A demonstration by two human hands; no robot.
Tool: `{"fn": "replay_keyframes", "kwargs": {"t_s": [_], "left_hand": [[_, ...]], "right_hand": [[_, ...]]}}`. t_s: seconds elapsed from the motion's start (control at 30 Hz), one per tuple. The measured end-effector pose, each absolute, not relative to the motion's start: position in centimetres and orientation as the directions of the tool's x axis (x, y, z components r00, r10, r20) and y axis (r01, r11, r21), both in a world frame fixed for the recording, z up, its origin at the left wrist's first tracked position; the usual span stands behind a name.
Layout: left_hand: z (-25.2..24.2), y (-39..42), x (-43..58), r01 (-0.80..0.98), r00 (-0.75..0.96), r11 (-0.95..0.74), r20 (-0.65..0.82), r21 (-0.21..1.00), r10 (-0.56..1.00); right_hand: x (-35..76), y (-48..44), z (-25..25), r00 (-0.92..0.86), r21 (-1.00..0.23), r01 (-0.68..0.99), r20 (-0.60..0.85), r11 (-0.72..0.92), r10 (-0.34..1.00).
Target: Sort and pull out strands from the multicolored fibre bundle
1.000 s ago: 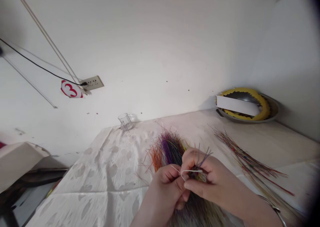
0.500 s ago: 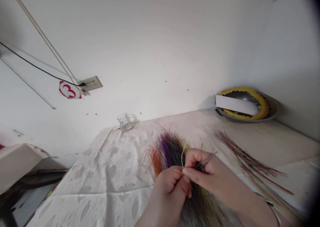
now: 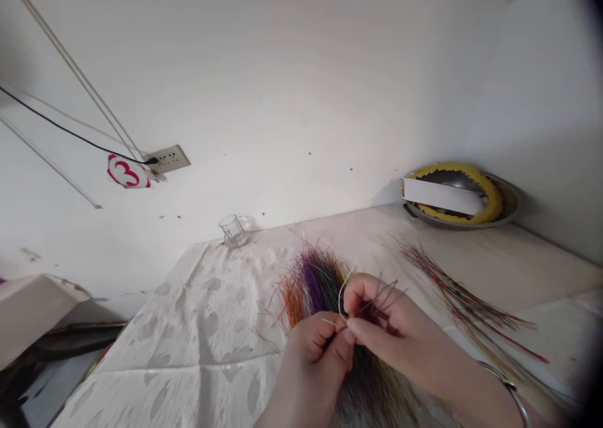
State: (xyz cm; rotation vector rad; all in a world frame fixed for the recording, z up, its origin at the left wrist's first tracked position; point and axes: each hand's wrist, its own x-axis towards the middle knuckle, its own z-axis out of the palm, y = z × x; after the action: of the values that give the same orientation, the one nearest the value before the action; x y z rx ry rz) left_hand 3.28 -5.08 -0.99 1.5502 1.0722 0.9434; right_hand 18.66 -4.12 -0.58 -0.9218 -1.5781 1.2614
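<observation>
My left hand [image 3: 318,356] is closed, thumb and forefinger pinching a thin pale strand [image 3: 340,299]. My right hand [image 3: 384,318] meets it at the fingertips, its thumb near the same strand, which curves upward between the hands. Several dark thin strands [image 3: 389,293] stick out from the curled fingers of my right hand. Beneath both hands lies a thick bundle of thin coloured strands [image 3: 313,283], orange, purple, dark and yellow. Its middle is partly hidden by my hands. The strands' material cannot be made out.
A second, looser bunch of strands [image 3: 464,293] lies to the right. Behind it stands a metal bowl [image 3: 511,205] holding a yellow jagged-edged ring [image 3: 494,195] and a white strip [image 3: 443,197]. A glass mug [image 3: 233,231] stands by the wall on the patterned cloth [image 3: 188,327].
The pale strand is bent into a tighter curve, and my right forefinger has shifted slightly up and left. My left hand keeps its pinch. The whole view has shifted a little.
</observation>
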Motion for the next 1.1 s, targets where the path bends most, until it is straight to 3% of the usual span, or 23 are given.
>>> {"fn": "replay_keyframes", "kwargs": {"t_s": [0.1, 0.2, 0.37, 0.47, 0.57, 0.73, 0.9, 1.1], "left_hand": [[-1.2, -5.3, 2.8, 0.008, 0.351, 0.006, -0.009, 1.0, 0.936], [-1.1, -5.4, 2.5, -0.171, 0.446, 0.142, -0.052, 0.975, 0.893], [-0.9, -5.4, 2.3, -0.249, 0.524, 0.239, -0.076, 0.939, 0.848], [-0.9, -5.4, 2.4, -0.178, 0.42, 0.143, -0.057, 0.974, 0.906], [-0.9, -5.2, 2.6, -0.012, 0.254, -0.064, 0.065, 0.998, 0.965], [-0.4, -4.9, 2.3, 0.345, 0.137, -0.338, 0.309, 0.876, 0.941], [-0.2, -4.7, 1.9, 0.549, 0.11, -0.373, 0.378, 0.748, 0.919], [-0.5, -4.4, 1.4, 0.617, 0.092, -0.391, 0.43, 0.683, 0.898]], "right_hand": [[19.2, -4.0, -0.9, -0.36, -0.946, -0.089, 0.323, 0.313, 0.875], [19.5, -3.6, -1.0, -0.39, -0.878, -0.084, 0.464, 0.471, 0.795], [18.9, -3.3, -0.9, -0.417, -0.871, 0.042, 0.431, 0.49, 0.801], [18.7, -3.2, -0.8, -0.337, -0.825, 0.169, 0.466, 0.54, 0.818], [18.6, -3.1, -0.8, -0.324, -0.772, 0.277, 0.485, 0.572, 0.812], [18.2, -3.5, -0.7, -0.375, -0.701, 0.462, 0.401, 0.544, 0.836], [17.9, -4.2, -0.5, -0.413, -0.623, 0.554, 0.37, 0.552, 0.832], [17.8, -5.1, 0.2, -0.503, -0.53, 0.59, 0.349, 0.609, 0.791]]}}
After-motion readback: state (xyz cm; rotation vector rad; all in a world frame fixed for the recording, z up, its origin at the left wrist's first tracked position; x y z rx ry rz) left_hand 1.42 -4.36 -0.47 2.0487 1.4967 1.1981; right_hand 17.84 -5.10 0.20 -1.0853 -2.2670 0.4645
